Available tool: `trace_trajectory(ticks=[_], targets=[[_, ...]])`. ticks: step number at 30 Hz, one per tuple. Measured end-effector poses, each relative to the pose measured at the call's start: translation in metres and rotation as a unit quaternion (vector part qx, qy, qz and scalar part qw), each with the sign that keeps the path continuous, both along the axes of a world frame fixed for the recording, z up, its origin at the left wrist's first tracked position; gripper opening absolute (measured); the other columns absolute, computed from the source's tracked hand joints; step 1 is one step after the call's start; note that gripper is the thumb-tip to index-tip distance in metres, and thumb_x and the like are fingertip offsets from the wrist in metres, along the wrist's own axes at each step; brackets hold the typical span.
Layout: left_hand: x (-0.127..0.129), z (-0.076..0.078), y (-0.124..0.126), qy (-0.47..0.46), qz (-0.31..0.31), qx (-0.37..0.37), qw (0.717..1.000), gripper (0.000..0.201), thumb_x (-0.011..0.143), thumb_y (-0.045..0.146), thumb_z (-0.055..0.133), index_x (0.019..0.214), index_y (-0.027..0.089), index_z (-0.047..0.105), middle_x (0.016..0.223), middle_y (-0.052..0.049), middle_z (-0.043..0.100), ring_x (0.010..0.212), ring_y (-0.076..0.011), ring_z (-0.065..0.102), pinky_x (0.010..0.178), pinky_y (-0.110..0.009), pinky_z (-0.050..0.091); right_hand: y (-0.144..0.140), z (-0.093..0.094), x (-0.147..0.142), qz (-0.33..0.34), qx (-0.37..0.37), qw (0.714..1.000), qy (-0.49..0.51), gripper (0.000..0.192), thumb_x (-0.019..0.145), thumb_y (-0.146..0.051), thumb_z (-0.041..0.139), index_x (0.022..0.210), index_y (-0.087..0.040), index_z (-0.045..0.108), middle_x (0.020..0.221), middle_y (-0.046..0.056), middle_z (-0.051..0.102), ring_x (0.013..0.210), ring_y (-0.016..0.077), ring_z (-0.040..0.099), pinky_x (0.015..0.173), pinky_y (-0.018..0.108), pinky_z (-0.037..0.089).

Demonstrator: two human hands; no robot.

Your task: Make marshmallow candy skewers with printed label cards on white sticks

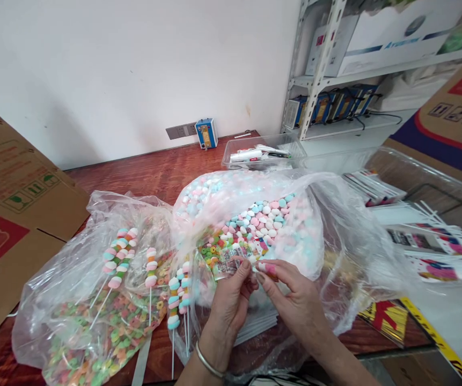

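A: What is shown in the head view, taking the big bag of sweets (255,214) as the landmark?

B: Both hands are met just in front of its open mouth. A small pink-and-white sweet (268,267) is pinched at the fingertips of the right hand (295,300); it is touched from the other side by the fingertips of the left hand (231,300), which are closed toward it. A thin white stick seems to be held there too, but that cannot be told for sure.

A: Why is it held so close to the bag?

B: Probably so that loose sweets can be reached without stretching. The mouth of the bag is left folded open toward the hands.

A: And to the left of that bag?

B: Finished skewers (118,257) of stacked pastel sweets are laid on a second clear bag of coloured rings (105,332), sticks pointing toward the person, likely so they are kept apart from the loose stock.

A: The surface and room?

B: Everything is carried on a reddish wooden desk (146,171). Behind the big bag a clear plastic box (263,150) is set; cardboard boxes (9,203) are leaned far to its left. A metal shelf (327,59) and a plain white wall (134,64) are seen beyond.
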State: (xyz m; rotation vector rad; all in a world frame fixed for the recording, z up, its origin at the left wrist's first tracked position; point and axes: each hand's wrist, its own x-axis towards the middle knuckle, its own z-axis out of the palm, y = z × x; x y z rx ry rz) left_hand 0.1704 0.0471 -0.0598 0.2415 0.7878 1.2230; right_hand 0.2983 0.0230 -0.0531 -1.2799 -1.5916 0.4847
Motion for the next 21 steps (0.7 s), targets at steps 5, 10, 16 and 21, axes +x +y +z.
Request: trace_trajectory(ticks=[5,10,16,21], targets=[[0.0,-0.004,0.002,-0.116,0.01,-0.064,0.991,0.02,0.068,0.015,0.081,0.083,0.014,0.068,0.075,0.001,0.069,0.063,-0.0081,0.063,0.055,-0.017,0.05,0.002,0.008,0.001,0.019,0.055,0.995,-0.081,0.005,0.087,-0.025,0.065,0.089,-0.024,0.069,0.104,0.007,0.07,0.1,0.0248,0.065,0.089,0.043,0.053],[0.001,0.0,0.002,-0.156,-0.028,-0.052,0.986,0.012,0.078,0.018,0.074,0.089,0.013,0.069,0.083,-0.003,0.072,0.071,-0.0106,0.067,0.063,-0.019,0.054,0.0,0.021,0.002,0.042,0.089,0.989,-0.114,0.011,0.088,-0.016,0.057,0.089,-0.023,0.066,0.109,0.009,0.068,0.101,0.0241,0.063,0.086,0.043,0.053],[-0.004,0.001,0.001,-0.193,-0.037,-0.051,0.979,0.004,0.081,0.014,0.069,0.084,0.015,0.068,0.081,-0.002,0.071,0.073,-0.0098,0.067,0.065,-0.018,0.054,-0.003,0.033,0.001,0.053,0.113,0.984,-0.131,0.013,0.088,-0.014,0.059,0.097,-0.023,0.064,0.113,0.009,0.066,0.104,0.0237,0.061,0.087,0.043,0.052],[-0.01,0.001,-0.001,-0.22,-0.047,-0.009,0.974,0.004,0.086,0.018,0.064,0.084,0.017,0.066,0.081,-0.001,0.066,0.071,-0.0094,0.064,0.063,-0.019,0.053,-0.008,0.042,-0.002,0.059,0.148,0.98,-0.115,0.022,0.088,-0.014,0.061,0.108,-0.023,0.062,0.116,0.01,0.063,0.107,0.0237,0.06,0.089,0.043,0.052]])
